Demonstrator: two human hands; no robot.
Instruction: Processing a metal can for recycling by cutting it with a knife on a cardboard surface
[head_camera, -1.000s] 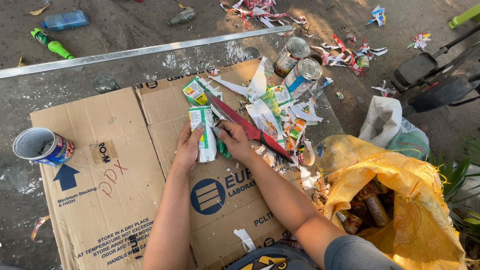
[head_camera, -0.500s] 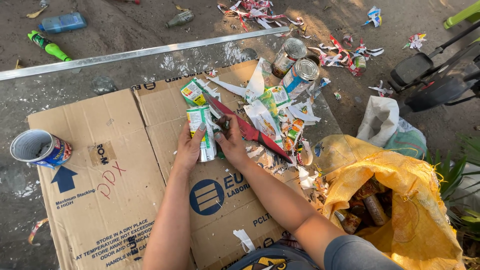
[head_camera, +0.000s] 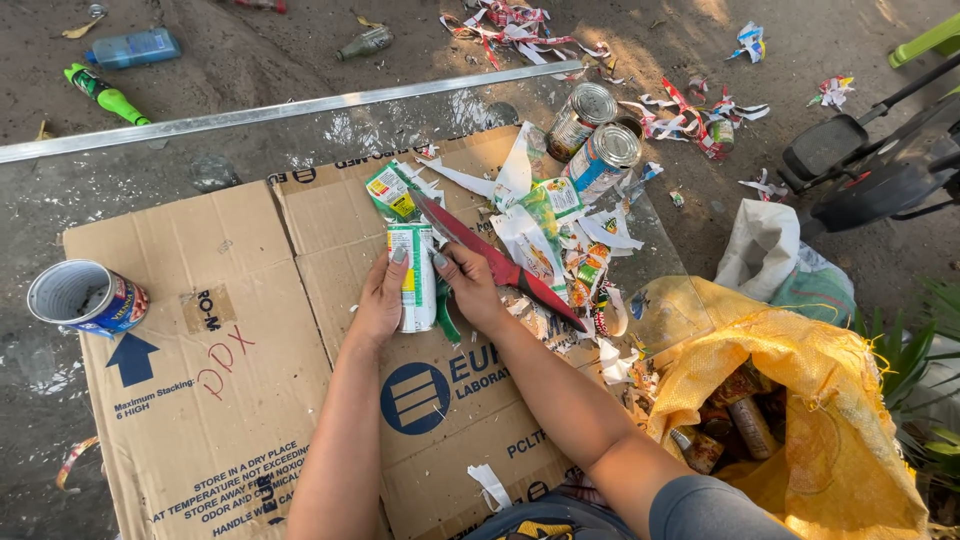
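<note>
On the cardboard (head_camera: 230, 330), two hands (head_camera: 425, 290) on one can (head_camera: 413, 277), perhaps three more cans (head_camera: 598, 140).

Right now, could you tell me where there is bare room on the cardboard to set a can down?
The cardboard lies bare between the open can at its left edge and the left hand. It is crowded right of the right hand: torn labels, two cans and the yellow sack.
</note>
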